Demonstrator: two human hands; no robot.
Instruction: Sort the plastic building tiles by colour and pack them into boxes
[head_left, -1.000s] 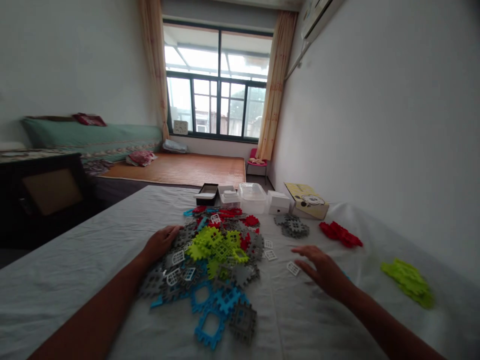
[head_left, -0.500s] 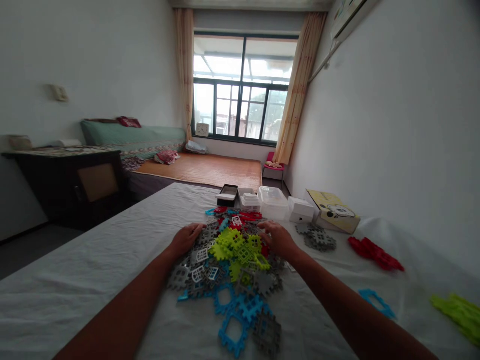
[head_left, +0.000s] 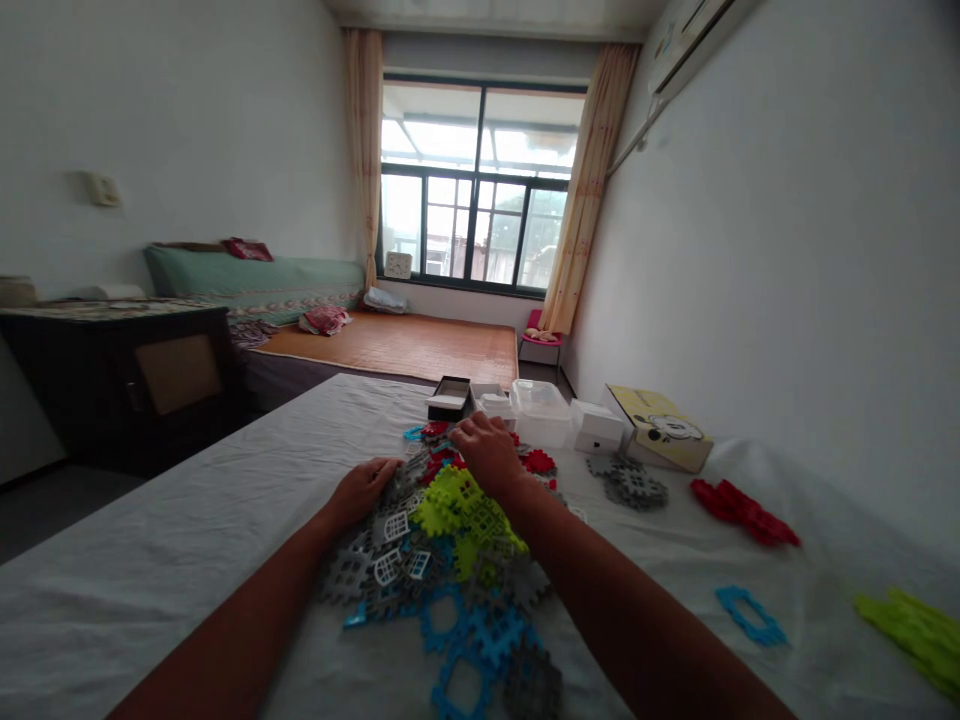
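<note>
A heap of toothed plastic building tiles spreads over the white cloth, with lime green tiles (head_left: 457,500) on top. Grey tiles (head_left: 349,575) and small white window pieces (head_left: 395,527) lie along its left side, blue tiles (head_left: 442,615) at the near end. My left hand (head_left: 367,485) rests flat against the heap's left edge, touching grey tiles, fingers extended. Over the far part, my right hand (head_left: 487,452) reaches across with bent, slightly parted fingers; no held piece shows. Red tiles (head_left: 538,461) show beside and beneath it.
Behind the heap stand a black box (head_left: 450,400), a clear plastic container (head_left: 541,412), a white box (head_left: 596,428) and a yellow carton (head_left: 667,425). To the right lie separate grey tiles (head_left: 630,482), red tiles (head_left: 742,512), a blue tile (head_left: 750,614) and green tiles (head_left: 915,630).
My right hand has moved left and away from me, from the heap's right side to over its far part. The left hand stays at the left edge. The view has shifted slightly.
</note>
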